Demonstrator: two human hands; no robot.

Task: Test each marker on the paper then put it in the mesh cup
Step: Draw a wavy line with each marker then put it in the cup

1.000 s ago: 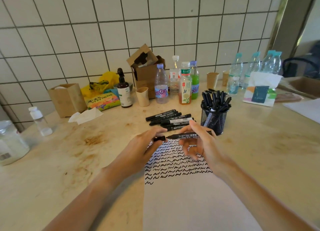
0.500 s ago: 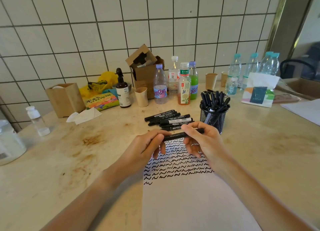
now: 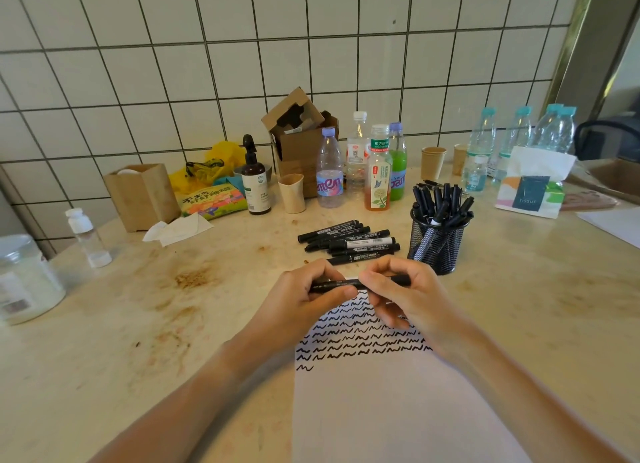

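A black marker (image 3: 346, 283) lies level between both hands above the top of the white paper (image 3: 391, 410), which carries rows of black squiggles. My left hand (image 3: 308, 299) grips its left end, the cap end. My right hand (image 3: 405, 296) grips the barrel on the right. The cap sits closed on the marker. Just behind the hands lies a pile of several black markers (image 3: 349, 241). The black mesh cup (image 3: 437, 246), to the right of the pile, holds several markers standing upright.
Bottles (image 3: 379, 171), paper cups (image 3: 292, 193), a cardboard box (image 3: 300, 143), a brown pump bottle (image 3: 255, 182) and a snack bag (image 3: 213, 202) line the tiled wall. A tissue pack (image 3: 533, 185) stands at right. A clear jar (image 3: 24, 279) and a small bottle (image 3: 86, 237) sit at left.
The cap was off and held apart from the marker one second ago. My hands came together and pushed the cap onto it. The marker now sits capped in both hands.
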